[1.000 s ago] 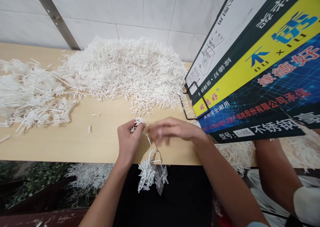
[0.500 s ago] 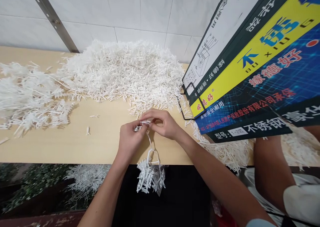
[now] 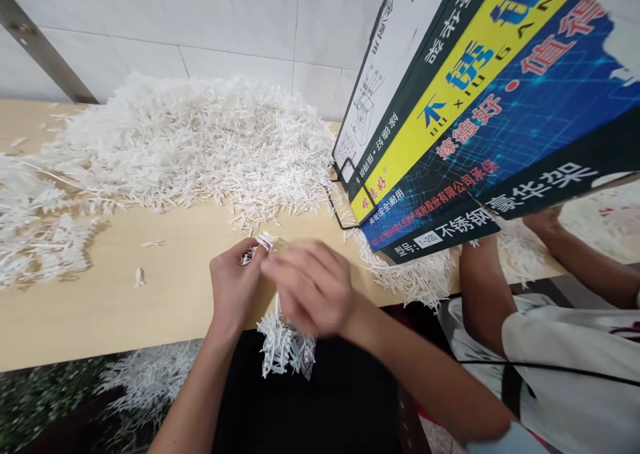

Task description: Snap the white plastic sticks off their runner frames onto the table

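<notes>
My left hand (image 3: 235,277) is closed around a small bunch of white plastic sprigs (image 3: 265,242), whose tips stick out above the thumb and finger. Just to its right is my right hand (image 3: 313,287), smeared by motion, so its fingers and anything in them cannot be made out. Below the hands a cluster of white sprigs (image 3: 285,347) hangs past the table edge, partly covered by the right hand. A big heap of loose white sprigs (image 3: 215,147) lies behind the hands against the wall.
Another sprig pile (image 3: 45,234) spreads at the left of the table (image 3: 170,307). On the right a printed cardboard box (image 3: 450,141) stands in a black wire holder (image 3: 345,204). Beyond it sits a co-worker, with an arm (image 3: 485,281) showing. Green foliage (image 3: 55,394) is below left.
My right hand has drawn away from the left hand's fingertips and moved down and toward me, blurring. The left hand still grips its bunch. The whole view has swung to the right.
</notes>
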`<state>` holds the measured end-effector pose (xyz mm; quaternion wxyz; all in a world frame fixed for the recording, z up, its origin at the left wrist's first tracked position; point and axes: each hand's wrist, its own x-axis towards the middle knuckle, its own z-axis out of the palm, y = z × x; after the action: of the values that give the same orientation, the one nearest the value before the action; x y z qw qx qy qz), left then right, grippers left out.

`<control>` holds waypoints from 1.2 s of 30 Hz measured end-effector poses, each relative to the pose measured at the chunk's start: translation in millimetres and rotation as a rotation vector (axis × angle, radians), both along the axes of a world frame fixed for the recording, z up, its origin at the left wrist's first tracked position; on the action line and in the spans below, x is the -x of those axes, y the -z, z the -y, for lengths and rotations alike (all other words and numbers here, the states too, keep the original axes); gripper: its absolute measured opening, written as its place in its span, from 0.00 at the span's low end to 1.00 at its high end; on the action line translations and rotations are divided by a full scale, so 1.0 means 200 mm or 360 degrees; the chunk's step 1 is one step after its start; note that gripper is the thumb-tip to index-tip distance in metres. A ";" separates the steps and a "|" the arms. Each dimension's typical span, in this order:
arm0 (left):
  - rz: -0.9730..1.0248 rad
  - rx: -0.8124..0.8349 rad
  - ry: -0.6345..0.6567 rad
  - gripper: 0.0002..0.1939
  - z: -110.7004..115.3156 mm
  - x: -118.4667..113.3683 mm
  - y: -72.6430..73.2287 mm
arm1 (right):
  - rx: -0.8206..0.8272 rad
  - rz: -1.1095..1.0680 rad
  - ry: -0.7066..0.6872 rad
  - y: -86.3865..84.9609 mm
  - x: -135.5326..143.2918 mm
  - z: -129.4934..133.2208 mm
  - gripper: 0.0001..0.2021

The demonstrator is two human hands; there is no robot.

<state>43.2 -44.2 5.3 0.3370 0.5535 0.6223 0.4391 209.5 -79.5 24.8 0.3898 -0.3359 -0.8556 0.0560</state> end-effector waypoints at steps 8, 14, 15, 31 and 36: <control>-0.0130 0.0021 -0.0034 0.12 -0.01 0.00 0.01 | 0.0148 -0.0047 0.0818 0.38 -0.27 0.90 0.20; -0.0129 0.0046 -0.0021 0.12 -0.01 -0.01 0.01 | 0.0621 0.0195 0.1542 0.67 -0.61 0.65 0.29; -0.0124 0.0055 0.0003 0.12 -0.01 -0.01 0.01 | 0.0711 0.0246 0.1484 0.69 -0.63 0.59 0.29; -0.0138 0.0122 0.0835 0.19 0.13 0.32 0.02 | -0.0197 0.0177 0.1147 0.35 -0.32 0.75 0.34; -0.0083 0.0211 0.0837 0.19 0.11 0.32 0.02 | 0.0131 0.0305 0.1871 0.27 -0.58 0.46 0.53</control>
<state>-20.8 -66.3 1.4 0.4589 0.6840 0.4929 0.2805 325.0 -171.3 -29.4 0.2632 -0.7715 -0.5548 -0.1664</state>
